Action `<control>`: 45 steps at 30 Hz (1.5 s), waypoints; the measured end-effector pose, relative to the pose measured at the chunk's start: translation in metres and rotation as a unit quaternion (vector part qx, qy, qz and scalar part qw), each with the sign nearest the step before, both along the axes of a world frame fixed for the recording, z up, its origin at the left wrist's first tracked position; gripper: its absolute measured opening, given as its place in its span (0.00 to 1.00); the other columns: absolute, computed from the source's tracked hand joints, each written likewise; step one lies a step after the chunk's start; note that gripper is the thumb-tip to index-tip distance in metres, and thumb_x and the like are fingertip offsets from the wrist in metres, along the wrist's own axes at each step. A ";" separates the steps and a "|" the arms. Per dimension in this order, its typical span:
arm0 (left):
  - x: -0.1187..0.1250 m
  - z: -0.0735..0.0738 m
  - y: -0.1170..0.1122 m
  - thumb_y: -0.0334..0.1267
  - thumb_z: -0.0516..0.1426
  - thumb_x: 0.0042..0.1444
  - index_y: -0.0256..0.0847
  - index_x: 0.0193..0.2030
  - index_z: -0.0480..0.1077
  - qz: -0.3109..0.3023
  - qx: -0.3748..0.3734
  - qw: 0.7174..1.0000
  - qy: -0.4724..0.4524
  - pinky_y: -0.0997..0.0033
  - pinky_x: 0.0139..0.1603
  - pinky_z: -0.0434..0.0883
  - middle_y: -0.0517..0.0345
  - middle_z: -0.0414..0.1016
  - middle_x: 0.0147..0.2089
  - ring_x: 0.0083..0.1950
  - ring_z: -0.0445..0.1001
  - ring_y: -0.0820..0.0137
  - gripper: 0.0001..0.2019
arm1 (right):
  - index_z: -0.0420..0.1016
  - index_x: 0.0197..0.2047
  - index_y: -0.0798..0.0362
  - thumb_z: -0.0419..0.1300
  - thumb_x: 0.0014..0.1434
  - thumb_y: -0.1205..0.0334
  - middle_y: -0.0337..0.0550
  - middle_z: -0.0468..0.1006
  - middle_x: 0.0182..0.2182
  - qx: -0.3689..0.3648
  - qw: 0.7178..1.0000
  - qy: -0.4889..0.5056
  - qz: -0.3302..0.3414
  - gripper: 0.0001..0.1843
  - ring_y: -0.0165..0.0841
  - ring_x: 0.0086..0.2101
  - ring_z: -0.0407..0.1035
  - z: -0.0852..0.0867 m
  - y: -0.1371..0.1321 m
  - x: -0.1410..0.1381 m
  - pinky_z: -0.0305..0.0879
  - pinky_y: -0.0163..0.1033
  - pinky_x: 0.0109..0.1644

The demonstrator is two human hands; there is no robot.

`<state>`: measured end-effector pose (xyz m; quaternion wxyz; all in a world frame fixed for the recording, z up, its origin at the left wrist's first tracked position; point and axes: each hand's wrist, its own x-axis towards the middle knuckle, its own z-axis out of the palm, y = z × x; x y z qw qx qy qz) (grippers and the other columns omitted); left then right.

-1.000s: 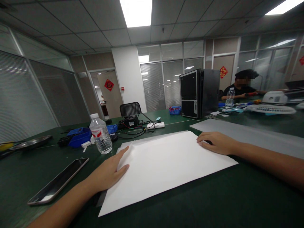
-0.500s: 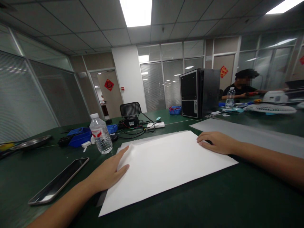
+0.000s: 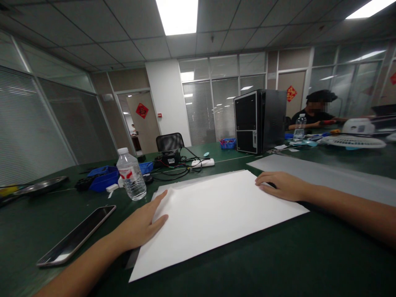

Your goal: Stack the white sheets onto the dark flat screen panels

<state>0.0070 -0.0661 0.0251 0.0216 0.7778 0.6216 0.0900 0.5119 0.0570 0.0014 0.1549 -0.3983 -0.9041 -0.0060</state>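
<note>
A large sheet of white paper (image 3: 213,218) lies on the green table in front of me, over a greyish sheet whose edge shows at the far side and left. My left hand (image 3: 140,225) rests on the paper's left edge, fingers stretched and thumb apart. On its right part lies my right hand (image 3: 283,185), fingers extended and slightly bent, thumb apart from them. Neither hand grips anything. Left of my left hand is a smartphone (image 3: 78,235), and just beyond stands a clear water bottle (image 3: 131,175).
Blue trays (image 3: 105,181), a power strip (image 3: 202,162) and black cables (image 3: 185,169) lie beyond the paper. A black computer tower (image 3: 260,121) stands at the back. A grey sheet (image 3: 328,177) lies to the right. One person (image 3: 312,113) sits at the far right behind a fan (image 3: 354,141).
My right hand and the paper's right corner have shifted very slightly to the left. My left hand stays in place.
</note>
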 end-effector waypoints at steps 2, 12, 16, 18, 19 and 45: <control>0.000 0.000 0.000 0.56 0.49 0.66 0.38 0.79 0.38 -0.001 -0.003 1.000 0.001 0.48 0.72 0.60 0.42 0.56 0.76 0.73 0.63 0.51 0.42 | 0.78 0.55 0.48 0.48 0.71 0.45 0.47 0.76 0.54 -0.003 1.000 -0.004 -0.001 0.24 0.44 0.50 0.72 0.000 0.001 0.000 0.69 0.52 0.54; -0.003 -0.004 0.003 0.56 0.50 0.65 0.40 0.79 0.38 -0.001 0.003 1.000 -0.012 0.48 0.70 0.63 0.41 0.58 0.75 0.71 0.65 0.50 0.42 | 0.78 0.54 0.48 0.49 0.71 0.44 0.47 0.76 0.54 0.000 1.000 0.002 0.000 0.23 0.45 0.50 0.72 -0.002 0.002 0.002 0.69 0.53 0.55; -0.002 -0.002 0.002 0.57 0.50 0.65 0.40 0.79 0.39 0.001 0.000 1.000 -0.016 0.48 0.70 0.63 0.42 0.58 0.75 0.72 0.64 0.50 0.43 | 0.78 0.55 0.47 0.48 0.71 0.44 0.47 0.76 0.54 -0.002 1.000 -0.003 -0.001 0.24 0.45 0.51 0.71 -0.001 0.002 0.002 0.68 0.53 0.56; -0.002 -0.001 0.001 0.57 0.50 0.65 0.39 0.79 0.39 0.002 -0.001 1.000 -0.014 0.48 0.70 0.62 0.41 0.57 0.76 0.72 0.64 0.50 0.43 | 0.78 0.55 0.48 0.48 0.71 0.44 0.47 0.76 0.55 -0.005 1.000 -0.004 -0.001 0.24 0.45 0.51 0.71 -0.001 0.002 0.002 0.68 0.53 0.56; -0.001 -0.001 0.001 0.56 0.50 0.65 0.39 0.79 0.38 0.003 -0.003 1.000 -0.013 0.48 0.70 0.62 0.41 0.57 0.76 0.72 0.65 0.50 0.43 | 0.78 0.55 0.48 0.48 0.71 0.44 0.47 0.76 0.54 -0.006 1.000 -0.003 -0.002 0.24 0.45 0.51 0.71 0.000 0.001 0.001 0.68 0.53 0.56; -0.008 -0.007 0.004 0.57 0.50 0.66 0.40 0.79 0.36 -0.001 0.002 1.000 -0.010 0.49 0.71 0.62 0.43 0.54 0.77 0.73 0.62 0.50 0.43 | 0.79 0.55 0.47 0.49 0.70 0.43 0.46 0.76 0.54 -0.009 1.000 0.013 0.000 0.24 0.46 0.51 0.72 -0.001 0.001 0.001 0.68 0.53 0.56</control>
